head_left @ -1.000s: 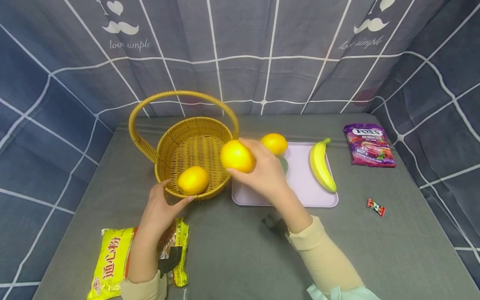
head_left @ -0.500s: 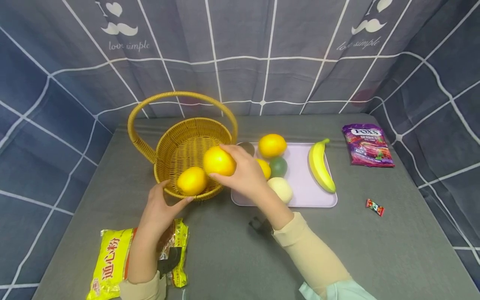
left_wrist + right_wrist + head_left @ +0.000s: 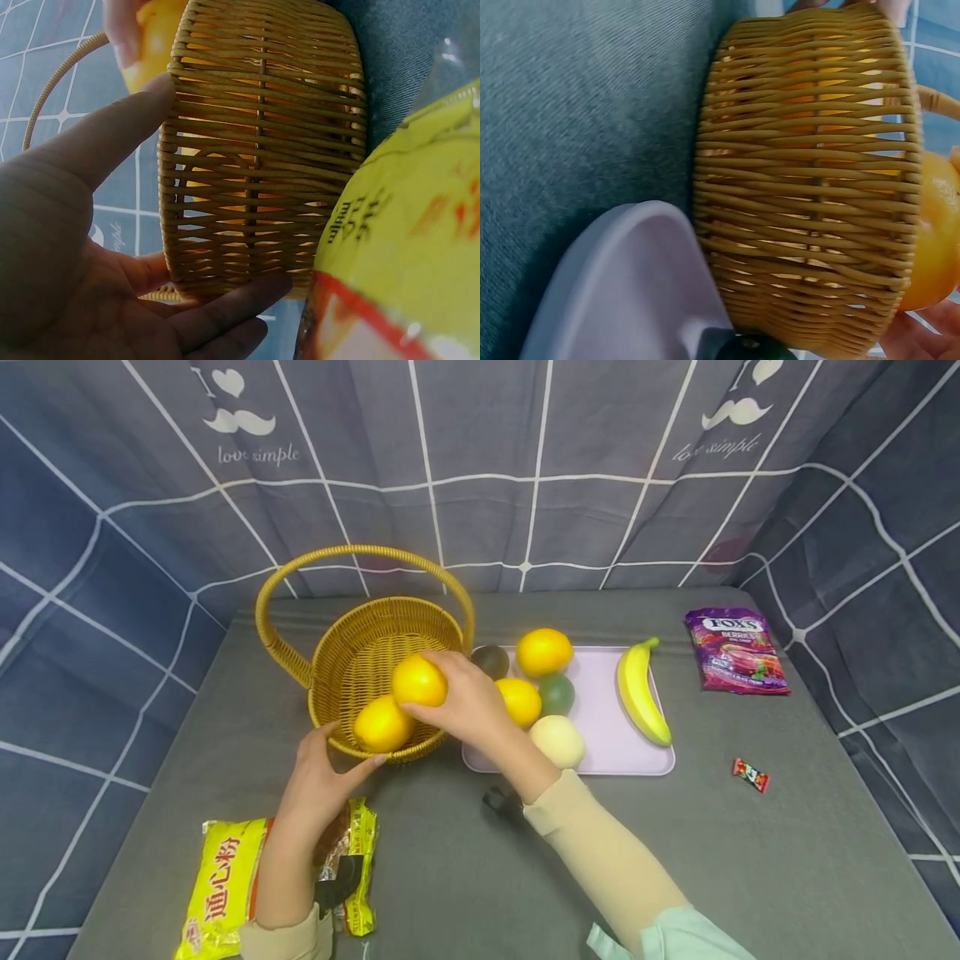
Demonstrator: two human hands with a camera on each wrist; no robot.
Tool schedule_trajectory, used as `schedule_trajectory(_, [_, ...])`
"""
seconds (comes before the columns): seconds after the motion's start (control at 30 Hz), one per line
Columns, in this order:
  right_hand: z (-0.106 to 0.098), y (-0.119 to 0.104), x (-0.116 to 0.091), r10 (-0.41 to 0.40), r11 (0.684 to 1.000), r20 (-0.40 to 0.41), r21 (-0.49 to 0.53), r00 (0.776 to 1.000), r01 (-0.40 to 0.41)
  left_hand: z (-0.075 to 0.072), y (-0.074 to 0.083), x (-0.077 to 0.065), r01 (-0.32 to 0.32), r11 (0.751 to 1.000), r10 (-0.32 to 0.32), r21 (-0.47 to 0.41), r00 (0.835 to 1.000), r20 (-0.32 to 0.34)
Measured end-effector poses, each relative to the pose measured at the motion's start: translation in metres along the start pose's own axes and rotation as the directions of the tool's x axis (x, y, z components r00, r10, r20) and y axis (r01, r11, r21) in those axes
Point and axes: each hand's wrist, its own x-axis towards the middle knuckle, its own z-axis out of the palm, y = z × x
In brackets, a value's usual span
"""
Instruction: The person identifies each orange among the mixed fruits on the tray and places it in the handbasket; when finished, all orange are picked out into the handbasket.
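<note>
My right hand (image 3: 472,706) holds an orange (image 3: 418,680) over the right side of a woven basket (image 3: 348,652). Below and left of it, a second orange-yellow fruit (image 3: 384,725) lies inside the basket; the held one overlaps it in the head view. At the basket's front left, my left hand (image 3: 318,777) grips the rim, its thumb on the edge and its fingers along the wicker side (image 3: 255,187). From the right wrist, the held orange (image 3: 936,232) shows just past the rim, with some fingertips below it.
Right of the basket, a pale lilac tray (image 3: 607,752) bears a banana (image 3: 640,692), yellow fruits, a pale round fruit (image 3: 558,742) and dark green ones. Farther right lie a purple candy bag (image 3: 737,652) and a small wrapped candy (image 3: 751,774). Yellow food packets (image 3: 221,885) lie under the left forearm.
My right hand has carried the orange leftward from beside the tray to over the basket, uncovering more fruit on the tray. My left hand stays on the rim.
</note>
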Motion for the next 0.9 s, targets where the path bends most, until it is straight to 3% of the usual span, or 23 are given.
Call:
schedule_trajectory(0.27, [0.009, 0.001, 0.007, -0.043, 0.991, 0.015, -0.125, 0.999, 0.045, 0.001, 0.0, 0.0, -0.006, 1.0, 0.006, -0.003, 1.0, -0.001])
schedule_trajectory(0.63, [0.013, -0.008, 0.011, 0.036, 0.964, 0.034, -0.263, 0.999, -0.026, 0.0, 0.0, 0.001, 0.003, 1.0, -0.003, 0.005, 1.0, -0.003])
schedule_trajectory(0.9, [0.015, -0.012, 0.013, 0.053, 0.942, 0.055, -0.335, 0.997, -0.032, 0.001, 0.0, 0.001, 0.005, 1.0, -0.005, 0.012, 1.0, -0.007])
